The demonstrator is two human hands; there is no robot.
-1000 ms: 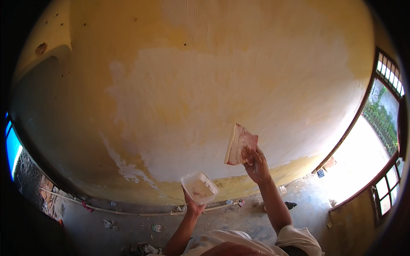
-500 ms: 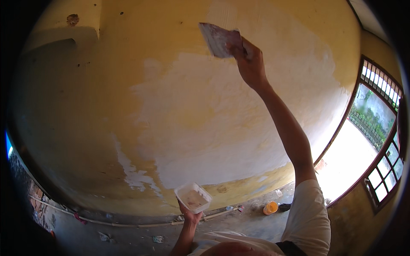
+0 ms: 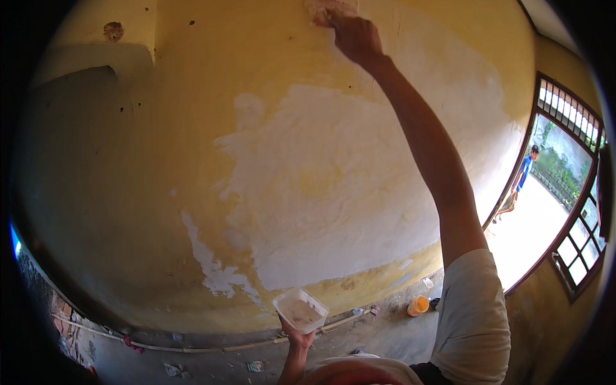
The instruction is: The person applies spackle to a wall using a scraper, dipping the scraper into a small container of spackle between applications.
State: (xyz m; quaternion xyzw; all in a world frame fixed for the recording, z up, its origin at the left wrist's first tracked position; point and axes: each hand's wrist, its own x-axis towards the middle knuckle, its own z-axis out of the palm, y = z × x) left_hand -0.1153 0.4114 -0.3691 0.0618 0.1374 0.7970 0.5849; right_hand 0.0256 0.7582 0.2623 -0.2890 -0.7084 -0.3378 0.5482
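Observation:
High up, my right hand [image 3: 357, 40] grips a broad flat putty scraper [image 3: 328, 8] against the yellow wall [image 3: 224, 58]; the picture's top edge cuts off part of the blade. Smeared white filler [image 3: 321, 218] covers a large patch of the wall below and to the right of it. Low in the middle, my left hand [image 3: 298, 336] holds a white square plastic tub [image 3: 318, 309] from underneath, tilted toward me. Some pale paste lies in the bottom of the tub. The left fingers are mostly hidden behind it.
A long bamboo pole [image 3: 212, 350] lies on the floor along the wall's foot. An orange bucket [image 3: 418, 306] stands to the right. Scraps of litter [image 3: 255, 366] dot the floor. At the right is an open doorway [image 3: 536, 212], with a person [image 3: 523, 174] walking outside.
My right hand has moved the scraper up and slightly left, bringing it to the wall near the top edge. The left hand still holds the tub. A person has appeared in the doorway.

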